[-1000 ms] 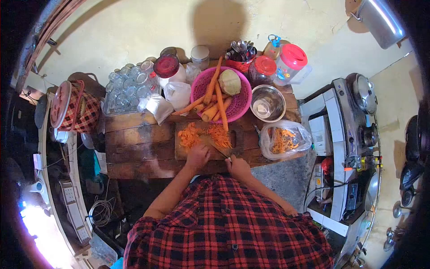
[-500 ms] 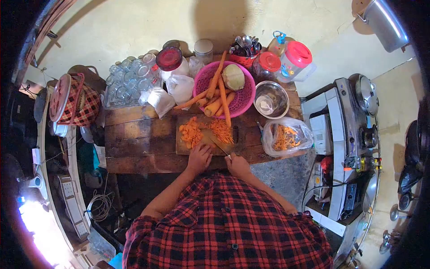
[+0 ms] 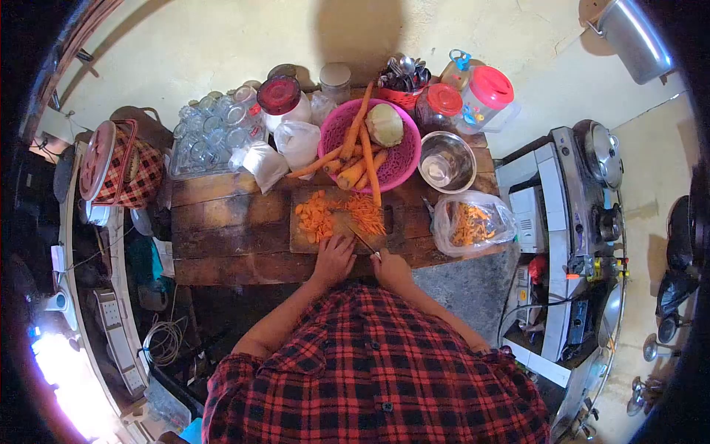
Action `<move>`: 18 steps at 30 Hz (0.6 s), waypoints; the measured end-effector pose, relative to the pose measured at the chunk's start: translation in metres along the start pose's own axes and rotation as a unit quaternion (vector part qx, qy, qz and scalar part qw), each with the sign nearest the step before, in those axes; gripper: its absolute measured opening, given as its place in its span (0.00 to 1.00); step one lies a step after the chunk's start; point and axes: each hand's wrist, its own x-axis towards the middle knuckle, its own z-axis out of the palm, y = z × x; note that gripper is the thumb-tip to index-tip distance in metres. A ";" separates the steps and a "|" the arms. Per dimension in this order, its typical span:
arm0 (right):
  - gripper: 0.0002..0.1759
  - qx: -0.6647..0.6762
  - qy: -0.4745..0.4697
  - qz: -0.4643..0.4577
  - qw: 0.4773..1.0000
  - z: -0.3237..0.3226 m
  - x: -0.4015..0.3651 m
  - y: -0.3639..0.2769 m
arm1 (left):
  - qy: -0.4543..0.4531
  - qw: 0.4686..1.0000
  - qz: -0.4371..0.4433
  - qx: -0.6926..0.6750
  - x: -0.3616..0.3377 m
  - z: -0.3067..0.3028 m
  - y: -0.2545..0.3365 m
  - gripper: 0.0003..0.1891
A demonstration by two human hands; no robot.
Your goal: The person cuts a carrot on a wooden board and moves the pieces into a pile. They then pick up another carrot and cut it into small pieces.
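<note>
My right hand (image 3: 393, 271) is wrapped round the handle of a knife (image 3: 363, 237), whose blade points up and left over the wooden cutting board (image 3: 302, 243). Close to the blade, my left hand (image 3: 336, 259) presses bent fingertips down at the board's near edge; whatever lies under them is hidden. On the left half of the board is a heap of carrot slices (image 3: 315, 217). Thin carrot strips (image 3: 365, 213) form a second pile at the right, just beyond the knife.
Behind the board stands a pink basket (image 3: 409, 164) with whole carrots (image 3: 353, 176) and a pale round vegetable (image 3: 385, 125). A steel bowl (image 3: 467, 159) and a plastic bag of cut carrot (image 3: 473, 224) are at the right. Glass jars (image 3: 214, 133) fill the back left.
My left hand has shifted slightly to the right, towards the knife, and its fingers look a little more spread. My right hand keeps the knife in nearly the same place.
</note>
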 end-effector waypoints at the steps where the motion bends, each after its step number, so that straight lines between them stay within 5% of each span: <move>1: 0.22 0.000 0.000 -0.001 1.000 -0.003 0.000 -0.003 | -0.005 1.000 -0.007 -0.003 0.000 0.000 -0.001 0.23; 18: 0.21 -0.024 -0.047 0.044 0.998 0.005 0.006 -0.002 | -0.030 0.999 -0.006 0.015 0.002 -0.009 0.001 0.22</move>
